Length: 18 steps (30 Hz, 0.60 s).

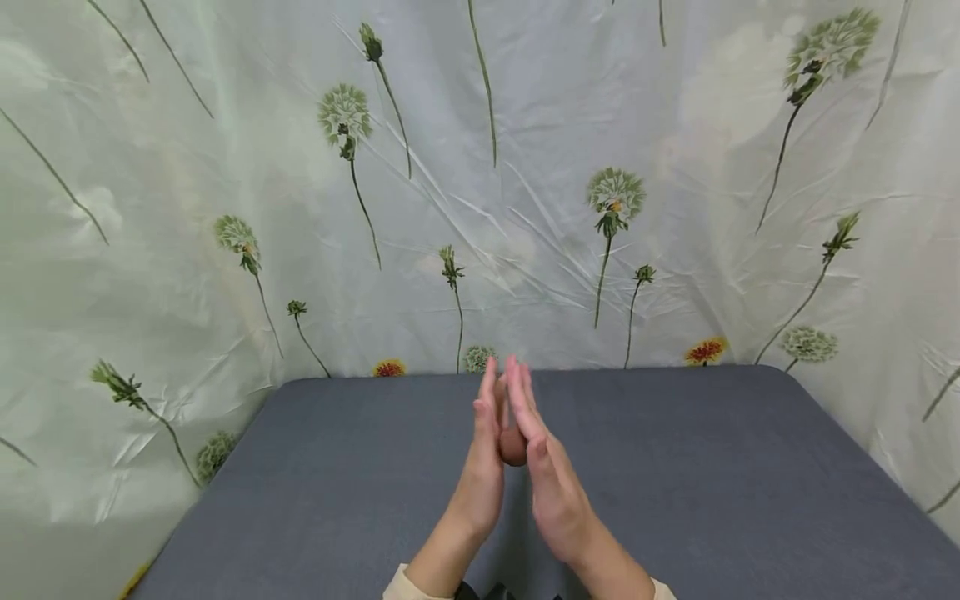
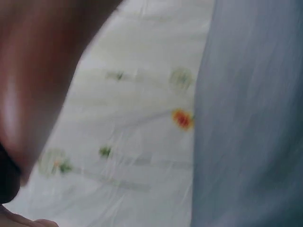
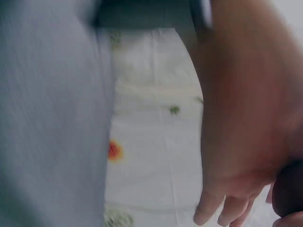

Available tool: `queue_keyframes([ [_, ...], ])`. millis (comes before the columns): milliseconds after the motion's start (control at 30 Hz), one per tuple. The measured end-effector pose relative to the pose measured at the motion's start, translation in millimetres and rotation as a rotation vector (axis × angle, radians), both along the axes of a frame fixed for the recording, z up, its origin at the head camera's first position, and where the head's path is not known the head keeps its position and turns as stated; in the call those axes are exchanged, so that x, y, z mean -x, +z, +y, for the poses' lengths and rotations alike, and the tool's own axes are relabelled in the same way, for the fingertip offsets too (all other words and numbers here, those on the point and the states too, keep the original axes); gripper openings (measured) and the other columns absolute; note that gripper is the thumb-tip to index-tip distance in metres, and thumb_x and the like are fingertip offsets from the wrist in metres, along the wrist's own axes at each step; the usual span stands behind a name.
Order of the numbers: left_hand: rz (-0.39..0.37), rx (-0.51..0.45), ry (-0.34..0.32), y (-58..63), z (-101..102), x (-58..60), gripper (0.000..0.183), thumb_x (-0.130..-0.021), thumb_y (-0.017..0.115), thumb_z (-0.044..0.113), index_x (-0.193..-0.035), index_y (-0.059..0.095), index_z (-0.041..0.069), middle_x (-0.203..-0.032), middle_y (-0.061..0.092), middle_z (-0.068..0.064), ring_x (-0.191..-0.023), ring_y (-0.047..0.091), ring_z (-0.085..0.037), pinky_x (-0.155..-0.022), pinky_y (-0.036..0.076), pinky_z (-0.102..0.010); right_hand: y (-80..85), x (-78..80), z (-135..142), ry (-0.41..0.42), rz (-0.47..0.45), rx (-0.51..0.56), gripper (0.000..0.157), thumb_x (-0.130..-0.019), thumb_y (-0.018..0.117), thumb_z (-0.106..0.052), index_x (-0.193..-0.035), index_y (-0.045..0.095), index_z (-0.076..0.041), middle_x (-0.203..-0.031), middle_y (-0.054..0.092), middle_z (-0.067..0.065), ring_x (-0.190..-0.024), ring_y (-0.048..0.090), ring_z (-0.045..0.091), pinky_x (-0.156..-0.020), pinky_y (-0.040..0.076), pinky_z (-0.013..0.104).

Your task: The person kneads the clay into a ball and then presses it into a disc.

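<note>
A small reddish-brown ball (image 1: pixel 513 450) sits between the two palms in the head view. On one side of it is my left hand (image 1: pixel 482 477), its fingers straight and pointing up and away. My right hand (image 1: pixel 556 493) faces it from the other side, also with straight fingers, and the fingertips of both hands lean close together. The ball's upper part is hidden between the hands. In the left wrist view the ball (image 2: pixel 6 178) is a dark shape at the left edge. The right wrist view has the dark ball (image 3: pixel 289 189) at the right edge, beside the palm.
Under the hands spreads a dark grey tabletop (image 1: pixel 360 467) with rounded far corners. Behind and around it hangs a pale, creased cloth (image 1: pixel 525 208) printed with dandelions and orange flowers. Light sleeve cuffs (image 1: pixel 405 586) show at the bottom of the head view.
</note>
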State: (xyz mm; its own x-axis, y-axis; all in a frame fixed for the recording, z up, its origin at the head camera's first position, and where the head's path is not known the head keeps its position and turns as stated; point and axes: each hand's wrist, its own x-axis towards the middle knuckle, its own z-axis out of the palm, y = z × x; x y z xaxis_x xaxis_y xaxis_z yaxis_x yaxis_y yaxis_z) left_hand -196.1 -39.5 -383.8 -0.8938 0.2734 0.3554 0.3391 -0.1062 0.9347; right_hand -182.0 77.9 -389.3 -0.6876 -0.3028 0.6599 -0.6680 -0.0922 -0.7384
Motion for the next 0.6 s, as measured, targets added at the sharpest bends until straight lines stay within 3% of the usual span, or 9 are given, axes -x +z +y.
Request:
queue_keyframes([
  [133,0.042,0.097,-0.066,-3.1,17,-17.1,0.060,-0.116,-0.002,0.048,-0.171,-0.018,0.031,-0.182,-0.001,-0.006,-0.169,-0.002,-0.033,-0.127,0.001,-0.077,5.4,7.7,16,-0.016,-0.081,0.043,0.067,-0.116,0.003,-0.053,-0.174,0.003,-0.018,-0.183,-0.001,-0.002,-0.166,-0.007,0.003,-0.123,0.008,0.007],
  [167,0.053,0.107,-0.070,-2.8,19,-20.7,0.059,-0.116,-0.002,0.046,-0.170,-0.021,0.032,-0.182,-0.002,-0.006,-0.169,-0.003,-0.032,-0.126,0.001,-0.077,5.0,8.8,19,-0.014,-0.096,0.041,0.068,-0.116,0.004,-0.055,-0.174,0.002,-0.019,-0.183,-0.003,-0.002,-0.166,0.004,0.002,-0.122,0.014,0.008],
  [300,0.095,0.091,-0.027,5.7,14,-26.0,0.058,-0.116,-0.002,0.049,-0.168,-0.023,0.037,-0.182,-0.006,-0.002,-0.169,-0.007,-0.031,-0.124,-0.002,-0.079,-2.1,9.3,15,0.030,-0.162,0.010,0.067,-0.116,0.001,-0.054,-0.174,-0.004,-0.021,-0.182,-0.008,-0.002,-0.161,0.017,-0.002,-0.119,0.026,0.009],
  [367,0.119,0.063,0.006,11.9,6,-23.5,0.060,-0.113,-0.003,0.057,-0.168,-0.023,0.039,-0.182,-0.005,-0.001,-0.163,0.015,-0.038,-0.125,0.024,-0.067,-8.0,6.6,7,0.073,-0.181,-0.008,0.064,-0.116,0.000,-0.049,-0.173,-0.009,-0.020,-0.182,-0.010,0.000,-0.162,0.015,0.002,-0.127,0.022,0.019],
  [400,0.124,0.050,0.023,15.0,1,-21.6,0.062,-0.112,-0.003,0.061,-0.167,-0.023,0.041,-0.182,-0.005,0.000,-0.163,0.017,-0.037,-0.122,0.031,-0.060,-10.6,4.8,2,0.106,-0.197,-0.013,0.062,-0.117,-0.001,-0.046,-0.172,-0.011,-0.021,-0.182,-0.011,-0.001,-0.164,0.004,0.002,-0.133,0.014,0.028],
  [467,0.128,0.013,0.045,20.5,-10,-16.7,0.066,-0.109,-0.004,0.068,-0.166,-0.023,0.044,-0.182,-0.004,0.003,-0.164,0.014,-0.036,-0.119,0.033,-0.052,-14.7,0.4,-7,0.154,-0.215,-0.022,0.059,-0.117,-0.001,-0.042,-0.171,-0.015,-0.023,-0.182,-0.011,-0.002,-0.166,-0.001,0.006,-0.135,0.003,0.050],
  [500,0.125,-0.001,0.059,22.3,-15,-13.6,0.067,-0.107,-0.003,0.071,-0.166,-0.023,0.045,-0.182,-0.004,0.004,-0.163,0.016,-0.034,-0.102,0.044,-0.044,-15.9,-2.4,-12,0.170,-0.222,-0.031,0.058,-0.118,0.000,-0.040,-0.171,-0.016,-0.024,-0.182,-0.011,-0.003,-0.166,-0.007,0.008,-0.133,-0.004,0.058],
  [533,0.119,-0.012,0.073,23.4,-20,-10.4,0.069,-0.106,-0.003,0.074,-0.166,-0.023,0.047,-0.182,-0.003,0.005,-0.161,0.018,-0.033,-0.082,0.046,-0.042,-16.5,-4.8,-16,0.188,-0.225,-0.033,0.057,-0.118,0.000,-0.039,-0.171,-0.017,-0.025,-0.181,-0.012,-0.004,-0.166,-0.014,0.008,-0.131,-0.010,0.059],
  [600,0.097,-0.040,0.089,24.3,-26,-4.0,0.069,-0.105,-0.003,0.075,-0.166,-0.022,0.048,-0.182,-0.002,0.007,-0.168,-0.006,-0.027,-0.112,0.042,-0.048,-16.0,-9.2,-22,0.184,-0.198,-0.046,0.057,-0.119,0.002,-0.037,-0.172,-0.013,-0.025,-0.182,-0.011,-0.005,-0.167,-0.015,0.013,-0.134,-0.010,0.050],
])
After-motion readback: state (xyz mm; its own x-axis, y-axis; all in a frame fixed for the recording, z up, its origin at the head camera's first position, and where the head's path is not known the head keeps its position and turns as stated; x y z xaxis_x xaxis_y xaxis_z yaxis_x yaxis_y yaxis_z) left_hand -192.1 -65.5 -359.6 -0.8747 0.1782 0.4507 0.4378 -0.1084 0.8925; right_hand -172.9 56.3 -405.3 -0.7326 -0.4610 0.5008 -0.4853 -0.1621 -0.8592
